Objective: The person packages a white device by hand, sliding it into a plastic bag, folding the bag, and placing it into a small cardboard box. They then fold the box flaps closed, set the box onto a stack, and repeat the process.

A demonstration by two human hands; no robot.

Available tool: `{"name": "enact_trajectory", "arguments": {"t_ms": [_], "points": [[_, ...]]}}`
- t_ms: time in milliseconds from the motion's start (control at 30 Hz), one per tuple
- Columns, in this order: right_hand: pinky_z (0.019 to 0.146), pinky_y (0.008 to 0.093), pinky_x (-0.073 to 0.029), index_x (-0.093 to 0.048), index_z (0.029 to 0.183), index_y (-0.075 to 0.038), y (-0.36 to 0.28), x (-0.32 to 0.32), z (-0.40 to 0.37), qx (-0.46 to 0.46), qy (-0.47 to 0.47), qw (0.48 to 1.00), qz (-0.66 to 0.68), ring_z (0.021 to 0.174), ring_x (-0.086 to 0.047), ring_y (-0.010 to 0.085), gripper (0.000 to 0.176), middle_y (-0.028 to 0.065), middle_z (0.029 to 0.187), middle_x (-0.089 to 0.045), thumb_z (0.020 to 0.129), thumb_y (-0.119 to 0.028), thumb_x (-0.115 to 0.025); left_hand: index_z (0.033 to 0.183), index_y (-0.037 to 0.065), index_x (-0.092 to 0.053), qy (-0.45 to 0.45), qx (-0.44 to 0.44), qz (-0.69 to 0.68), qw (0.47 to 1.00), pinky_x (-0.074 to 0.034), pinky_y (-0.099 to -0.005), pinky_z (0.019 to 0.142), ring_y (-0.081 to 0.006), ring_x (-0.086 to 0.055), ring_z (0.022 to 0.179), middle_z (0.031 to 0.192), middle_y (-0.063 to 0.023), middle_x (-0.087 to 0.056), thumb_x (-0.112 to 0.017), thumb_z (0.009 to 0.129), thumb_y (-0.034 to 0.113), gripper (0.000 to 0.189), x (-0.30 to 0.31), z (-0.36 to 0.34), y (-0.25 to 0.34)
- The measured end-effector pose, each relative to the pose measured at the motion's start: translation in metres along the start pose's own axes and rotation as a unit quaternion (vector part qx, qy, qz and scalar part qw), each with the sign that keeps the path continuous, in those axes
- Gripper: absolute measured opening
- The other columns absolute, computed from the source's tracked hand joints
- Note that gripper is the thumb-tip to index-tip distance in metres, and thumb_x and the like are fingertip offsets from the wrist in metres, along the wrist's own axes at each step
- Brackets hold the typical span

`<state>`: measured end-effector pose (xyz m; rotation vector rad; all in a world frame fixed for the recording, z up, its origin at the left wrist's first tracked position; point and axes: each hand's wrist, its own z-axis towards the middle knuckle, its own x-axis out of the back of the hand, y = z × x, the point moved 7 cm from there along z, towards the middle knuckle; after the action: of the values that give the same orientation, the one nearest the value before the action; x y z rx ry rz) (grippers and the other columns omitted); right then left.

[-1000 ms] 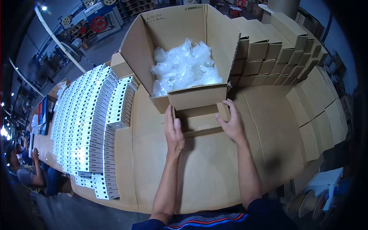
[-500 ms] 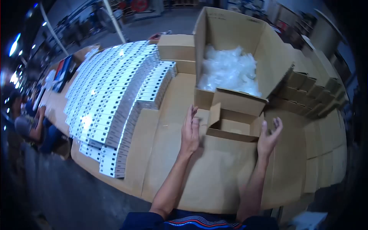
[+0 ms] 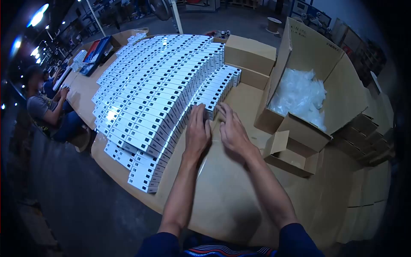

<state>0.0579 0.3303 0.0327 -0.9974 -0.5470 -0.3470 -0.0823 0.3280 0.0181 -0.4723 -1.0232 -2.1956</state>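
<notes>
1. Left hand (image 3: 198, 132): loosely open, fingers reaching forward and thumb slightly apart, at the near end of a short row (image 3: 217, 89) of white boxes. Whether the fingertips touch it cannot be told.
2. Right hand (image 3: 234, 133): half open, fingers bent, facing the left hand across a narrow gap, by the same end; contact is unclear, and no object shows in its grip.
3. White boxes (image 3: 156, 92): stacked in long rows along the left side of the table (image 3: 222, 184), the short row on their right.
4. Small open carton (image 3: 284, 165): right of the hands, flaps raised, in front of a large carton (image 3: 276, 81) of clear plastic bags (image 3: 298, 95) towards the table's far right.
5. A seated person (image 3: 48, 109): beyond the table's left edge.
</notes>
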Motion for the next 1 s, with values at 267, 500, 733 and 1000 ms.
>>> {"name": "enact_trajectory", "arguments": {"t_ms": [267, 500, 733, 1000], "points": [[0.115, 0.0480, -0.036, -0.023, 0.152, 0.002, 0.015, -0.016, 0.024, -0.018, -0.060, 0.993, -0.099, 0.136, -0.046, 0.0401, 0.071, 0.0215, 0.144, -0.057, 0.086, 0.005, -0.047, 0.138, -0.001, -0.055, -0.004, -0.016, 0.031, 0.999, -0.043, -0.0482, 0.110, -0.0409, -0.051, 0.131, 0.134, -0.0217, -0.057, -0.061, 0.086, -0.006, 0.053, -0.001, 0.001, -0.011], [0.114, 0.0499, -0.037, -0.026, 0.152, 0.001, 0.012, -0.016, 0.022, -0.047, -0.086, 0.992, -0.075, 0.134, -0.045, 0.0444, 0.070, 0.0270, 0.144, -0.052, 0.087, 0.002, -0.050, 0.117, 0.004, -0.071, 0.015, -0.009, 0.090, 0.996, -0.048, -0.0444, 0.102, -0.0355, -0.059, 0.119, 0.126, -0.0174, -0.061, -0.071, 0.078, -0.005, 0.041, 0.008, 0.003, -0.012], [0.095, 0.0447, -0.053, -0.034, 0.153, -0.009, -0.028, 0.031, -0.059, -0.181, -0.040, 0.968, 0.171, 0.114, -0.060, 0.0382, 0.058, 0.0261, 0.135, -0.053, 0.102, -0.020, -0.059, 0.110, 0.004, -0.069, 0.053, -0.053, 0.036, 0.997, -0.048, -0.0502, 0.101, -0.0417, -0.055, 0.125, 0.125, -0.0169, -0.060, -0.072, 0.078, -0.010, 0.035, 0.048, -0.040, 0.060], [0.088, 0.0268, -0.053, -0.064, 0.124, -0.003, -0.021, 0.117, -0.135, -0.162, 0.133, 0.877, 0.432, 0.106, -0.061, 0.0112, 0.022, 0.0038, 0.118, -0.064, 0.106, -0.011, -0.054, 0.108, 0.007, -0.072, -0.107, -0.125, -0.188, 0.968, -0.053, -0.0475, 0.101, -0.0365, -0.059, 0.125, 0.128, -0.0134, -0.059, -0.085, 0.072, 0.000, 0.039, 0.033, -0.042, 0.201]]}}
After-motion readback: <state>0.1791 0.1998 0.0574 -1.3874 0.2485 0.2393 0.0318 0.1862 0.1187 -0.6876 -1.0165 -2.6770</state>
